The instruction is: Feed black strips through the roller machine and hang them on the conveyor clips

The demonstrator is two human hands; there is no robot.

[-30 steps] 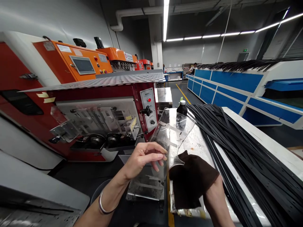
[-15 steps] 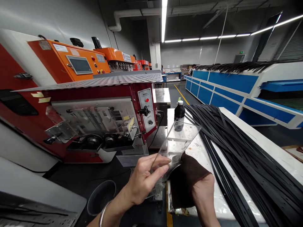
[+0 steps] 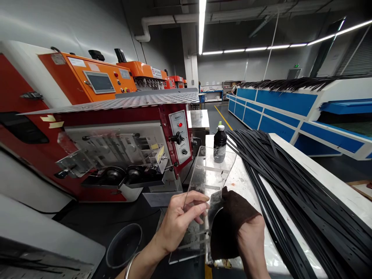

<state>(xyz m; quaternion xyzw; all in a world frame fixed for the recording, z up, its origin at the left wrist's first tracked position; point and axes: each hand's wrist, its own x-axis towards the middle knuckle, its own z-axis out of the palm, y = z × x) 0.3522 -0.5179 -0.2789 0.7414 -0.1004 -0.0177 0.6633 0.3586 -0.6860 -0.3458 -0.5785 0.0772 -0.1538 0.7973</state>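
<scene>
The left hand (image 3: 183, 217) loosely pinches the left edge of the clear, flat plastic sheet (image 3: 210, 178), seemingly steadying it while the right hand (image 3: 252, 237) bunches soft dark-brown cloth (image 3: 231, 223) against the sheet's right side.

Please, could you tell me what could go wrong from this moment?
The flat, clear plastic sheet might slip: the left hand is at its edge, but I cannot see a firm grip.

The sheet's far end overlaps the dark bottle with a white cap in view, so a swing could perhaps knock the bottle over.

The dark brown cloth in the right hand may hide a sheet edge.
</scene>
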